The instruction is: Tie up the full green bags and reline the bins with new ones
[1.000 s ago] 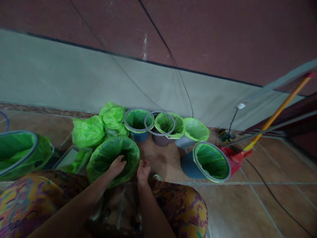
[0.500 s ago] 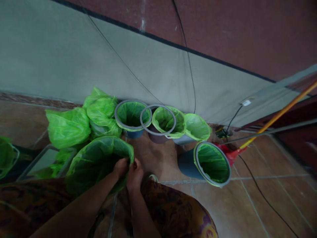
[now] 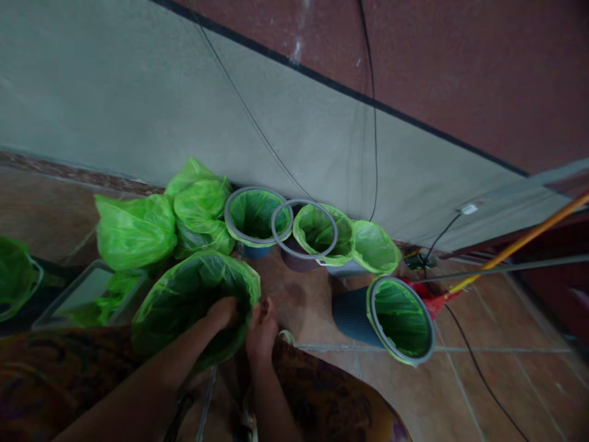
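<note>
My left hand (image 3: 222, 312) curls over the near rim of a green bag-lined bin (image 3: 193, 293) tipped toward me, its fingers closed on the plastic liner. My right hand (image 3: 261, 323) is just to the right of that rim, fingers bent and pinched on the liner's edge. Both forearms reach out from my patterned clothing (image 3: 322, 399). What lies inside the bin is dark and unclear.
Along the grey wall (image 3: 138, 123) stand tied green bags (image 3: 135, 230), a lined bin with a grey ring (image 3: 257, 218), another lined bin (image 3: 317, 236) and a blue bin lying on its side (image 3: 396, 316). A red-and-yellow mop (image 3: 460, 285) and cables lie at right.
My hands first came together at the bin's rim, then parted slightly while still gripping the liner. The view has swung a little to the left.
</note>
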The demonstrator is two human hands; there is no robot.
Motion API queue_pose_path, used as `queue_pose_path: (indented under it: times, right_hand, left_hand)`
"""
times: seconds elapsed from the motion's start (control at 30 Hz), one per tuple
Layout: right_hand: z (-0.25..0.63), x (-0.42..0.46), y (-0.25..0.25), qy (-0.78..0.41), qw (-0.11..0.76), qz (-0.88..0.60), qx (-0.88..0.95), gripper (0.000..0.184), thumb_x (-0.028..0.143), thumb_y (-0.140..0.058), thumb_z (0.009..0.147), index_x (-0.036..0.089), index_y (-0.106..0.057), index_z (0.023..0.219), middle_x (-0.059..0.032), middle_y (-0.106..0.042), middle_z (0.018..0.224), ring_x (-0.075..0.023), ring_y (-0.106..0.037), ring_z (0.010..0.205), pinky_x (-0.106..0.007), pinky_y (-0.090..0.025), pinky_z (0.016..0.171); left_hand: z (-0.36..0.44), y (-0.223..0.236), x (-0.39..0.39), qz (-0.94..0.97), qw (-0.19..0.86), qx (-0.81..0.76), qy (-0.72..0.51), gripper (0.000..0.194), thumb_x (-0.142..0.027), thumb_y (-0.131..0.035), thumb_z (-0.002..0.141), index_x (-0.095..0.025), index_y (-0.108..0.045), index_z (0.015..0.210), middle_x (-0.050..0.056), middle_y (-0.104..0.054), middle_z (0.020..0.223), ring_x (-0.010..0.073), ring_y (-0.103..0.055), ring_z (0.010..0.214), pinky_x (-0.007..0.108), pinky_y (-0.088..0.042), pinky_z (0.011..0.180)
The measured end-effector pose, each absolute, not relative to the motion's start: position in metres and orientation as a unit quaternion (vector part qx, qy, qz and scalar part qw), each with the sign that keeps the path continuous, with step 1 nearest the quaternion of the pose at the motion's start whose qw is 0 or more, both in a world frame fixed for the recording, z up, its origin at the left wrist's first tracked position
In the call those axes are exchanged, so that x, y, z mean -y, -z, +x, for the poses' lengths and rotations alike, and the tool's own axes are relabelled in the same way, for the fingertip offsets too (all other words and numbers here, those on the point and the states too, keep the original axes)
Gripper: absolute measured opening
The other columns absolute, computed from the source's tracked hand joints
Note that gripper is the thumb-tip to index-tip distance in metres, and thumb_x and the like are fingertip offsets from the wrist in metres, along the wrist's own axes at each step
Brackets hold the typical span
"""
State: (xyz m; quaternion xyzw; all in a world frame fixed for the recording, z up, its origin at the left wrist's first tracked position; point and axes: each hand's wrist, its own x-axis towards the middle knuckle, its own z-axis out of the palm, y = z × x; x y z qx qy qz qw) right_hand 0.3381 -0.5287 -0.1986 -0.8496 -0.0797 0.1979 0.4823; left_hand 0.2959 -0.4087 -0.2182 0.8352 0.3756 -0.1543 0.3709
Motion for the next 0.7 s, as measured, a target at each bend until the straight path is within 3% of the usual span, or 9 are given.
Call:
queue_pose_path:
  times: [0.13,0.2,0.3,0.4,0.6,0.7]
  right_hand:
    - [0.368,0.509,0.180,-0.135,0.465,-0.868,0.109,0.038,0.029,-0.036,0.095,0.013,-0.062,0.117,-0.0142,-0.065,0.117,-0.0220,-0.057,0.111,-0.032,-0.041,0.097]
    - [0.380,0.493,0.174,-0.124,0.437,-0.875,0.168,0.036,0.026,-0.037,0.095,0.015,-0.065,0.115,-0.0124,-0.067,0.114,-0.0216,-0.058,0.111,-0.033,-0.040,0.098]
    - [0.386,0.473,0.176,-0.156,0.382,-0.876,0.250,0.034,0.021,-0.040,0.093,0.015,-0.065,0.116,-0.0122,-0.068,0.112,-0.0215,-0.061,0.107,-0.033,-0.043,0.094]
    - [0.382,0.467,0.189,-0.208,0.328,-0.875,0.290,0.036,0.019,-0.040,0.093,0.016,-0.060,0.123,-0.0118,-0.071,0.105,-0.0209,-0.066,0.097,-0.031,-0.047,0.085]
    - [0.381,0.477,0.201,-0.233,0.299,-0.885,0.269,0.035,0.016,-0.049,0.088,0.012,-0.057,0.122,-0.0141,-0.072,0.103,-0.0217,-0.068,0.097,-0.027,-0.050,0.080]
    - [0.377,0.486,0.205,-0.231,0.301,-0.900,0.216,0.033,0.016,-0.049,0.087,0.008,-0.058,0.118,-0.0163,-0.072,0.097,-0.0241,-0.069,0.094,-0.029,-0.051,0.077]
  left_hand:
    - [0.300,0.183,0.394,0.852,0.296,-0.425,0.082,0.033,-0.021,-0.039,0.089,-0.011,-0.069,0.097,0.018,-0.071,0.100,0.0279,-0.067,0.095,0.037,-0.048,0.085]
    - [0.309,0.166,0.384,0.872,0.266,-0.412,0.004,0.039,-0.026,-0.032,0.093,-0.016,-0.064,0.113,0.013,-0.066,0.117,0.0232,-0.062,0.107,0.034,-0.044,0.095]
    - [0.324,0.152,0.366,0.940,0.201,-0.258,-0.096,0.034,-0.026,-0.040,0.092,-0.020,-0.065,0.113,0.009,-0.067,0.115,0.0220,-0.059,0.109,0.036,-0.041,0.099]
    - [0.331,0.154,0.345,0.979,0.145,-0.140,-0.010,0.026,-0.021,-0.048,0.087,-0.023,-0.068,0.103,0.007,-0.070,0.109,0.0235,-0.059,0.109,0.040,-0.041,0.096]
    - [0.325,0.164,0.310,0.979,0.110,-0.157,0.066,0.019,-0.014,-0.051,0.082,-0.013,-0.068,0.091,0.012,-0.072,0.088,0.0239,-0.066,0.088,0.039,-0.044,0.089]
    - [0.320,0.164,0.312,0.975,0.087,-0.198,0.044,0.033,-0.006,-0.045,0.080,-0.011,-0.065,0.106,0.016,-0.070,0.103,0.0279,-0.063,0.101,0.049,-0.036,0.100]
